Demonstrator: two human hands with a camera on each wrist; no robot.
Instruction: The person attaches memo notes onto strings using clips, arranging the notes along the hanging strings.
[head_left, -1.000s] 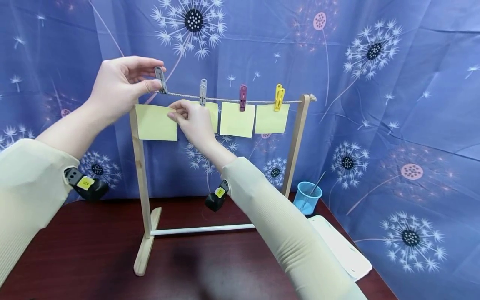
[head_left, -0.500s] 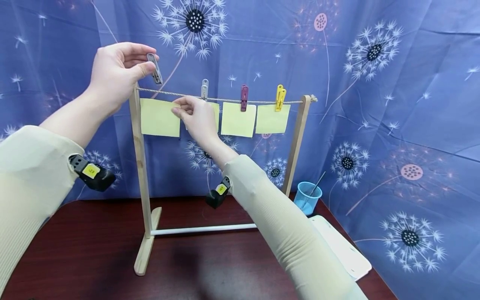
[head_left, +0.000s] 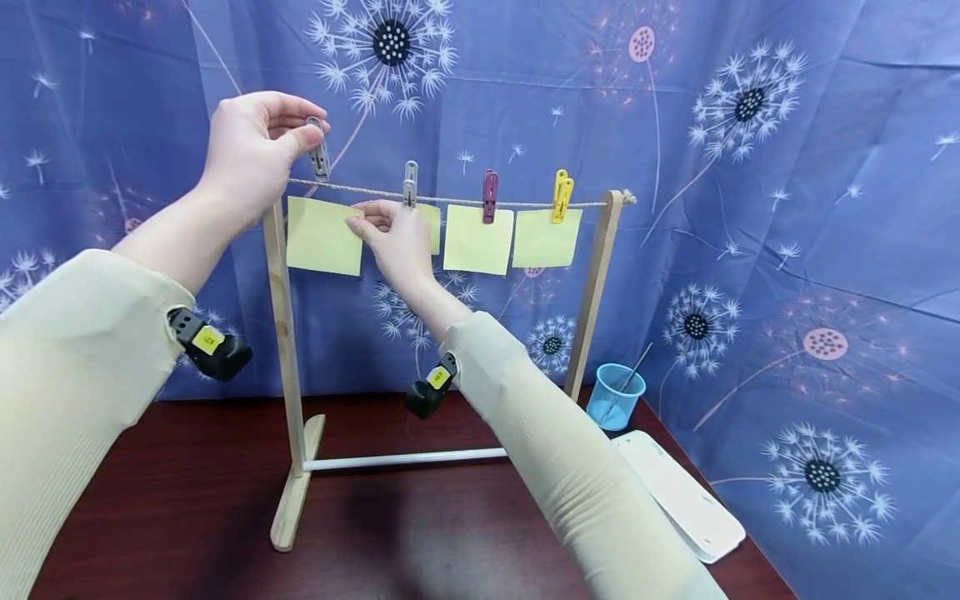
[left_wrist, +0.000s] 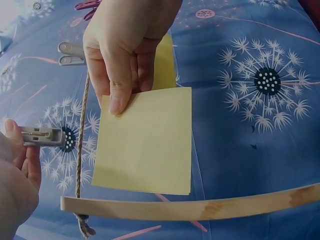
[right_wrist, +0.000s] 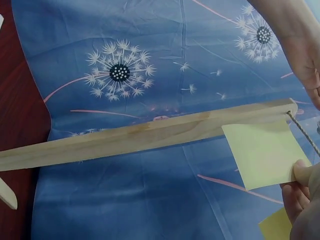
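Observation:
My left hand [head_left: 251,154] pinches a grey clothespin [head_left: 318,150] just above the left end of the rope [head_left: 360,188]. Below it, my right hand [head_left: 401,242] pinches the upper right corner of a yellow sticky note [head_left: 324,237], whose top edge hangs close under the rope. In the left wrist view the note [left_wrist: 145,145] lies beside the rope, and the clothespin [left_wrist: 42,136] is on the rope's other side, apart from it. Another yellow note [head_left: 430,227], partly hidden behind my right hand, hangs from a second grey clothespin [head_left: 409,183].
Farther right, a purple clothespin [head_left: 489,196] and a yellow one [head_left: 561,197] hold two more notes. The rope spans a wooden frame [head_left: 285,350] with a white bottom bar [head_left: 405,459]. A blue cup [head_left: 615,398] with a thin stick and a white tray [head_left: 686,500] stand at right.
The left hand first rose with the clothespin away from the rope, then came right and slightly down toward it. The right hand and its note moved slightly up and right.

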